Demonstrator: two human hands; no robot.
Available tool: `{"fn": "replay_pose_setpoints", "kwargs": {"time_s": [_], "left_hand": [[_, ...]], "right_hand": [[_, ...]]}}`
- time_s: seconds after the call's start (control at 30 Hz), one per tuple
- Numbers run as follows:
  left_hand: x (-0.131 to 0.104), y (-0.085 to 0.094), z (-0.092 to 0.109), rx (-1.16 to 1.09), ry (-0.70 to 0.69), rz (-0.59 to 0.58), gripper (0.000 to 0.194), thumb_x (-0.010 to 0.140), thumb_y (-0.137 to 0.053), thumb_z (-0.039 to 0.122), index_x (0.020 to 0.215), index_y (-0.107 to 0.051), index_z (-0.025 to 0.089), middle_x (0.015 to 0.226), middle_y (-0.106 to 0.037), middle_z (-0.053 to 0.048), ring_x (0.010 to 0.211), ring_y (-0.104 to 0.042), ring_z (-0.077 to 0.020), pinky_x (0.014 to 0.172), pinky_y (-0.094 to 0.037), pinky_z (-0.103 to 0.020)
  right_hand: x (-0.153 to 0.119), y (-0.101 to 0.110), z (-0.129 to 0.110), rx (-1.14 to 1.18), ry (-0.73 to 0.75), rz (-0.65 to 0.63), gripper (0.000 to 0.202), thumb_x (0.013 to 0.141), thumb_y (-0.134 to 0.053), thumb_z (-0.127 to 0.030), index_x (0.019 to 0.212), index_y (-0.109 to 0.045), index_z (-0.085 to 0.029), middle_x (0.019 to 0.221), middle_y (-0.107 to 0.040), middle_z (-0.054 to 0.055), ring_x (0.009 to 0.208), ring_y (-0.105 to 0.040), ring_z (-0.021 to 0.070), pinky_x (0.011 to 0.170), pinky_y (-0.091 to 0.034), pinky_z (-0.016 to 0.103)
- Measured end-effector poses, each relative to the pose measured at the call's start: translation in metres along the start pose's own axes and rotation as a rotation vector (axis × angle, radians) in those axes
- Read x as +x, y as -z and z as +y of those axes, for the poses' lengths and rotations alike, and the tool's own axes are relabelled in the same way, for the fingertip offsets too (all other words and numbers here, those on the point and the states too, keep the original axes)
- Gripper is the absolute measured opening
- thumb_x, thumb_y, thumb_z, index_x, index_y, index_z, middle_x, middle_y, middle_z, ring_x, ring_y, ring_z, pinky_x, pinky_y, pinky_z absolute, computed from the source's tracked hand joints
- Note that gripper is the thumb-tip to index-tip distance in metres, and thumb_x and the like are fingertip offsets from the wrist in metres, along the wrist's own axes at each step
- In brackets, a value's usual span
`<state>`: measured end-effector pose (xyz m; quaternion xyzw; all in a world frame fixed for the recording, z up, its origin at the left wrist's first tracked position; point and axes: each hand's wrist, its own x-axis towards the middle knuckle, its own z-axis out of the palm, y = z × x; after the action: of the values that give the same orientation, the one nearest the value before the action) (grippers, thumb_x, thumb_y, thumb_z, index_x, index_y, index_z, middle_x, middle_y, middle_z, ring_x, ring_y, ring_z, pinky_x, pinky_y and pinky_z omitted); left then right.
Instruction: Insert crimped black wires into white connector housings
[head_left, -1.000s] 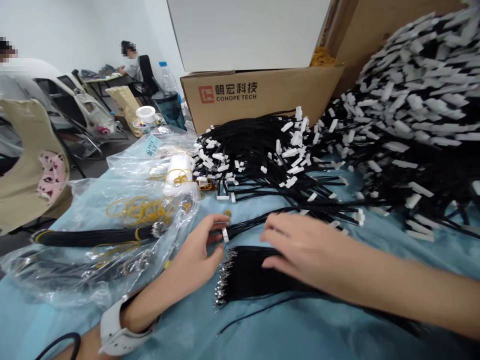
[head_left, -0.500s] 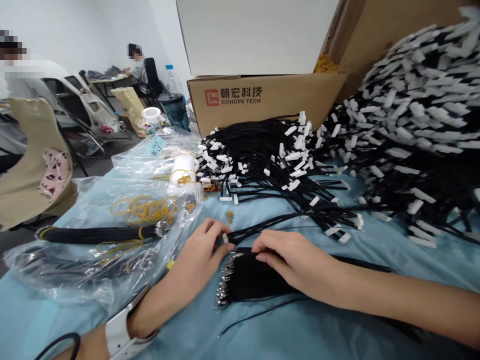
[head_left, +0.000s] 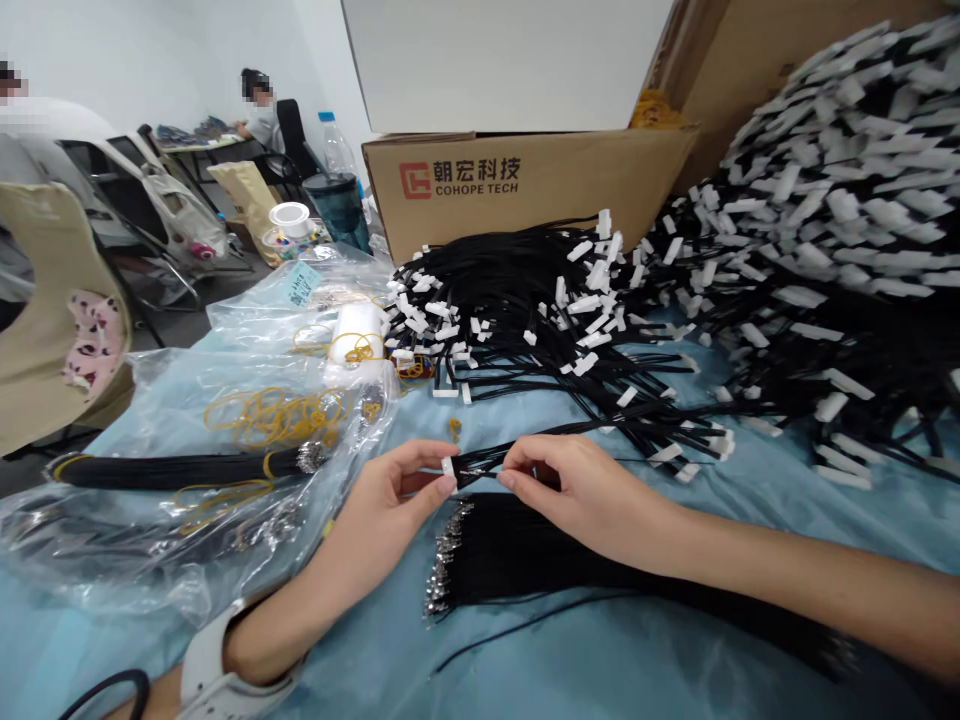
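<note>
My left hand (head_left: 401, 495) pinches a small white connector (head_left: 449, 470) with black wires running off to the right. Close to it, my right hand (head_left: 562, 478) pinches a thin black wire (head_left: 487, 474), its metal tip near the connector's wire side. Whether the tip touches the connector is too small to tell. Below both hands lies a flat bundle of black wires (head_left: 525, 550), its silvery terminals (head_left: 444, 565) at the left end. One loose black wire (head_left: 517, 630) lies in front of the bundle.
Behind the hands, wires with white connectors (head_left: 510, 290) lie before a cardboard box (head_left: 540, 185). A taller pile (head_left: 847, 210) stands at right. Plastic bags (head_left: 180, 390), rubber bands (head_left: 281, 410) and a banded wire bundle (head_left: 172, 470) lie left. Two people sit farther back.
My right hand has risen off the flat bundle and now holds a single wire by the connector. My left hand still holds the connector, now turned more into view.
</note>
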<state>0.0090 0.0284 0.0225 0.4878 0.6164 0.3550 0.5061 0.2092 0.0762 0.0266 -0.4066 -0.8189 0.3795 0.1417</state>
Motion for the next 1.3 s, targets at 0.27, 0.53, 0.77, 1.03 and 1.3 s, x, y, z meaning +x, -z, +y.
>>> {"fn": "replay_pose_setpoints", "kwargs": {"time_s": [0.27, 0.53, 0.77, 1.03, 1.3], "left_hand": [[-0.005, -0.004, 0.002, -0.206, 0.142, -0.061, 0.021, 0.072, -0.073, 0.028, 0.092, -0.068, 0.022, 0.080, -0.072, 0.002, 0.076, -0.063, -0.0108, 0.071, -0.048, -0.020], [-0.002, -0.005, -0.003, -0.283, 0.220, -0.070, 0.019, 0.070, -0.076, 0.026, 0.088, -0.071, 0.025, 0.075, -0.071, 0.005, 0.073, -0.061, -0.0070, 0.067, -0.047, -0.013], [-0.001, -0.005, -0.006, -0.278, 0.246, -0.086, 0.018, 0.072, -0.076, 0.025, 0.089, -0.071, 0.027, 0.078, -0.074, 0.006, 0.075, -0.064, -0.0064, 0.067, -0.049, -0.011], [-0.002, -0.004, -0.007, -0.226, 0.210, -0.089, 0.018, 0.072, -0.076, 0.024, 0.089, -0.072, 0.027, 0.079, -0.074, 0.006, 0.075, -0.065, -0.0074, 0.067, -0.051, -0.012], [-0.003, -0.005, -0.008, -0.173, 0.188, -0.089, 0.017, 0.074, -0.075, 0.024, 0.090, -0.072, 0.029, 0.081, -0.073, 0.008, 0.075, -0.064, -0.0062, 0.067, -0.050, -0.011]], "right_hand": [[0.001, 0.004, -0.003, -0.012, 0.015, -0.012, 0.017, 0.083, -0.052, -0.020, 0.071, -0.063, -0.018, 0.056, -0.055, -0.006, 0.049, -0.042, 0.0043, 0.048, -0.029, 0.019], [-0.004, 0.006, -0.003, -0.040, 0.028, -0.061, 0.016, 0.079, -0.053, -0.017, 0.066, -0.061, -0.018, 0.059, -0.059, -0.006, 0.052, -0.044, 0.0050, 0.051, -0.029, 0.021], [-0.006, 0.007, 0.000, -0.062, 0.023, -0.087, 0.014, 0.080, -0.053, -0.019, 0.070, -0.063, -0.019, 0.062, -0.060, -0.004, 0.055, -0.047, 0.0072, 0.053, -0.029, 0.023], [-0.005, 0.010, 0.000, -0.054, 0.089, -0.111, 0.016, 0.082, -0.055, -0.020, 0.067, -0.061, -0.018, 0.059, -0.058, -0.005, 0.051, -0.044, 0.0066, 0.052, -0.029, 0.023], [-0.005, 0.005, 0.002, -0.088, 0.083, -0.100, 0.016, 0.082, -0.053, -0.019, 0.068, -0.060, -0.018, 0.059, -0.056, -0.005, 0.050, -0.042, 0.0061, 0.051, -0.027, 0.024]]}}
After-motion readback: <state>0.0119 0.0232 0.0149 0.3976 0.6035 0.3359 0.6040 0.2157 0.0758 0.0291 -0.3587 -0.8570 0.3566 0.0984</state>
